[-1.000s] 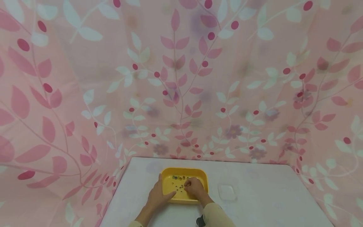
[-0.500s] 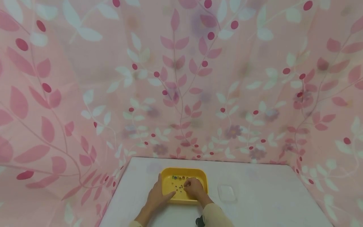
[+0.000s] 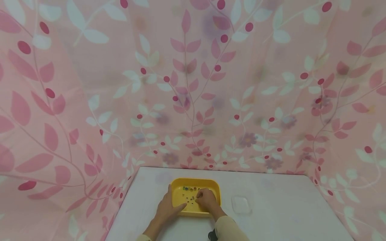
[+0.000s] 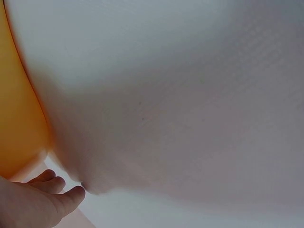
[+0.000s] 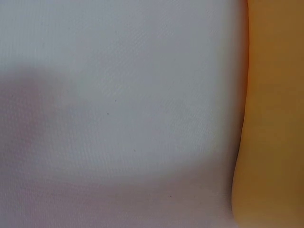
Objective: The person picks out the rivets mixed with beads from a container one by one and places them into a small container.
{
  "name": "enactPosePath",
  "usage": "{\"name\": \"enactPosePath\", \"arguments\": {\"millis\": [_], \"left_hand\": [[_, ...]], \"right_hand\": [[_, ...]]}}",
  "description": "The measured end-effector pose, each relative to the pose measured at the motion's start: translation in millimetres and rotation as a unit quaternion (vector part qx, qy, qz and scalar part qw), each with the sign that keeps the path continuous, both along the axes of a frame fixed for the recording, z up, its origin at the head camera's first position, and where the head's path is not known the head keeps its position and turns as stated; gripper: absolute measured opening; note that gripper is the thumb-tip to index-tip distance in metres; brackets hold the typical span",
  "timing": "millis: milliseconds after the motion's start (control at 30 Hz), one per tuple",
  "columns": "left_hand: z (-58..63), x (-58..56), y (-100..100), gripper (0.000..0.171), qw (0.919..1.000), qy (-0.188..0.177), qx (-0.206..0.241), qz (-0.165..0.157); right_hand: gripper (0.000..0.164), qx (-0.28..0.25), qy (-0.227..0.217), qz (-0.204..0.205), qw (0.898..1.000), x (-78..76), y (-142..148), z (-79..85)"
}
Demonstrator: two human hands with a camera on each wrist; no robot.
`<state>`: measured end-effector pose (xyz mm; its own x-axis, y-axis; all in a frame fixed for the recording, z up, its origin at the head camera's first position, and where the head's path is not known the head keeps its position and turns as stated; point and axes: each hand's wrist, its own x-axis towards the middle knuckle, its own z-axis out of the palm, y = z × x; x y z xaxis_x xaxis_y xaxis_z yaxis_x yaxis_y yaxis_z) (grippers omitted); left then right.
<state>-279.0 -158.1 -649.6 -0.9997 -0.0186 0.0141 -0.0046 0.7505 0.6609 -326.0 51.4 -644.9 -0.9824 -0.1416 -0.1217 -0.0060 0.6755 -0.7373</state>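
A shallow yellow tray (image 3: 212, 183) stands on the table, holding a row of coloured glass marbles (image 3: 191, 189) along its back and several small shiny beads (image 3: 188, 202) scattered in front. My left hand (image 3: 166, 208) rests at its near left corner, fingers straight along the outside of the left wall and thumb over the front rim. In the left wrist view, fingertips (image 4: 76, 194) show beside the tray's wall. Inside the tray, my right hand (image 3: 207, 200) has curled fingers low beside the small beads. I cannot tell whether those fingers pinch a bead.
A clear plastic lid or shallow box (image 3: 242, 205) lies on the white table (image 3: 280, 207) to the right of the tray. Pink leaf-patterned curtain (image 3: 193, 100) surrounds the table's back and sides. Only tablecloth and the tray's outer wall (image 5: 273, 114) appear in the right wrist view.
My right hand has shifted only very slightly over the small beads. The left hand, the tray and the marble row look the same.
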Motion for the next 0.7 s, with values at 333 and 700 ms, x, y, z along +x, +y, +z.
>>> {"name": "enactPosePath", "arguments": {"millis": [333, 700], "left_hand": [[-3.6, 1.9, -0.3, 0.123, 1.0, 0.007, -0.001, 0.0], [2.7, 1.7, -0.2, 0.124, 1.0, -0.002, 0.006, 0.001]], "right_hand": [[0.01, -0.001, 0.023, -0.014, 1.0, 2.4, 1.5, -0.7], [0.009, 0.005, 0.045, -0.007, 0.999, -0.9, 1.7, -4.7]]}}
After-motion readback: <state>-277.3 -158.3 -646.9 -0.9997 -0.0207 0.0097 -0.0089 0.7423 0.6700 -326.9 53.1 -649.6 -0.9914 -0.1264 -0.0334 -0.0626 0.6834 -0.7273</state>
